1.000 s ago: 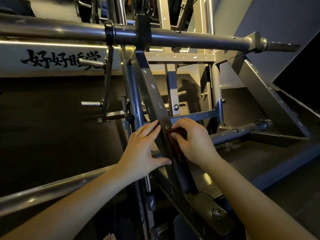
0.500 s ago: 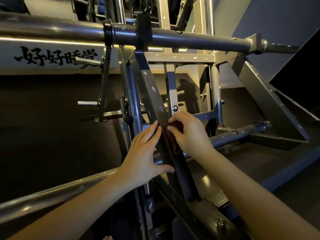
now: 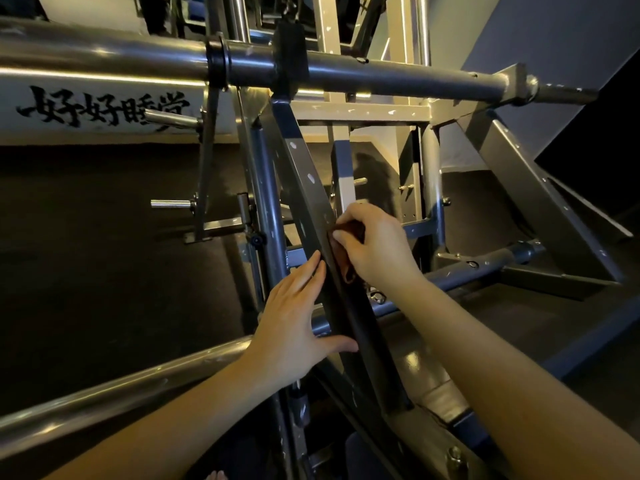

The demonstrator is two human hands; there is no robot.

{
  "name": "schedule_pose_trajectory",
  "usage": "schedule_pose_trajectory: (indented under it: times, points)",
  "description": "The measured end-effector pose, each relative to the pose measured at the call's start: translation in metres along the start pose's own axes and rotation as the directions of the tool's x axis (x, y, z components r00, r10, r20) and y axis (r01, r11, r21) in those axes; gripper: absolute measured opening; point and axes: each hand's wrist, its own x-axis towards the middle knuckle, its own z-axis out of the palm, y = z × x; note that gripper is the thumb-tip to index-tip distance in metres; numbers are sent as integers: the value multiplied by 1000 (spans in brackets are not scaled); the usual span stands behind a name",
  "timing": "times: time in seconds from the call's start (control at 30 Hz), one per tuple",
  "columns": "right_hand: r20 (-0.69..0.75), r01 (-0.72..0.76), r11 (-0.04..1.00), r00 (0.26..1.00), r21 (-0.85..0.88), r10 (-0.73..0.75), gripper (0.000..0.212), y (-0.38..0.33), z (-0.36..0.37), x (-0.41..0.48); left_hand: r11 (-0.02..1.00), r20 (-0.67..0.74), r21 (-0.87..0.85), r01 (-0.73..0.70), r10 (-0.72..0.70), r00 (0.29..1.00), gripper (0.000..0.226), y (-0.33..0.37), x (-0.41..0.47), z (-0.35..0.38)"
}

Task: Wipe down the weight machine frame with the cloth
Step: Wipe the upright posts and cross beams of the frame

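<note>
Here, 2 hands meet at 1 slanted bar (image 3: 304,181) of the weight machine frame (image 3: 540,199).

The right hand (image 3: 375,247) has its fingers curled and its thumb pinched on a small dark reddish-brown cloth (image 3: 349,271), holding it against the right face of the slanted bar about halfway up; most of the cloth is hidden under the palm, with a fold showing below the thumb. The left hand (image 3: 294,323) lies flat against the bar's left side just below, fingers straight and close together, thumb spread out across the bar's front, gripping nothing. A thick horizontal bar (image 3: 381,76) crosses above both hands, and a chrome bar (image 3: 121,393) runs low at the left under the left forearm. Black lettering (image 3: 104,109) marks the pale wall (image 3: 52,133) at the upper left, above a dark floor (image 3: 104,254).
</note>
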Motion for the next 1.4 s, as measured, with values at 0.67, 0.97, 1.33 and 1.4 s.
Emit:
schedule_pose_trajectory:
  times: [0.67,0.97,1.33,1.4]
  points:
    - [-66,58,998,996,-24,-59,8,1,12,24,996,-1,89,-1,1,1000,127,-1,9,-12]
    - [159,46,997,986,60,-55,16,20,-14,-85,972,-4,216,-94,97,995,123,-23,66,-61]
    - [-57,14,998,998,-54,-17,12,0,13,27,884,27,389,-260,271,962,106,-53,88,-72]
    - [13,36,999,999,-29,-35,15,5,7,-16,881,33,389,-270,280,959,105,-57,89,-72]
